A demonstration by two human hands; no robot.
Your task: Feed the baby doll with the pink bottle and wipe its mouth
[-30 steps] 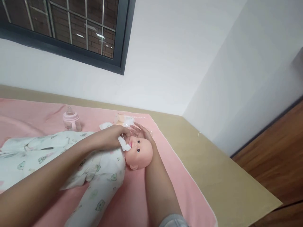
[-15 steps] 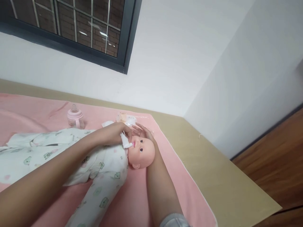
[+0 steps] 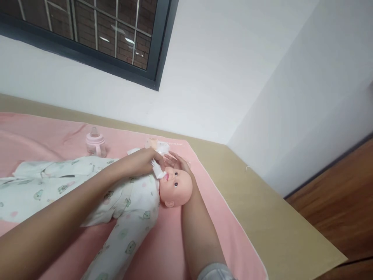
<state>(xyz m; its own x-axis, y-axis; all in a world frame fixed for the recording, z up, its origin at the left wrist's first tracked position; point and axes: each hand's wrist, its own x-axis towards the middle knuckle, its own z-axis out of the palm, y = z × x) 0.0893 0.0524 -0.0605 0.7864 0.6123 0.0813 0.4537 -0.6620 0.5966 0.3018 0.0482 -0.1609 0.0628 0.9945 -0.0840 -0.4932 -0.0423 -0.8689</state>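
A baby doll (image 3: pixel 176 188) in a white romper (image 3: pixel 136 198) with green animal prints lies on its back, head to the right. My left hand (image 3: pixel 145 160) reaches across its chest and pinches a white tissue (image 3: pixel 159 170) against the doll's chin, just by the pink mouth. My right hand (image 3: pixel 178 160) is on the far side of the doll's head, fingers stretched out and apart. The head lies against my right wrist and forearm. Part of the right palm is hidden behind the head.
A pink baby bottle (image 3: pixel 95 144) with a handle stands at the far left. A printed plastic pack (image 3: pixel 157 145) lies behind my hands. Pink cloth (image 3: pixel 169 241) covers much of the wooden tabletop (image 3: pixel 262 217). White walls and a dark window frame (image 3: pixel 153 79) rise behind.
The tissue has shifted slightly on the doll's chin, and more of the mouth shows. My right hand stays by the head. The whole view has moved a little.
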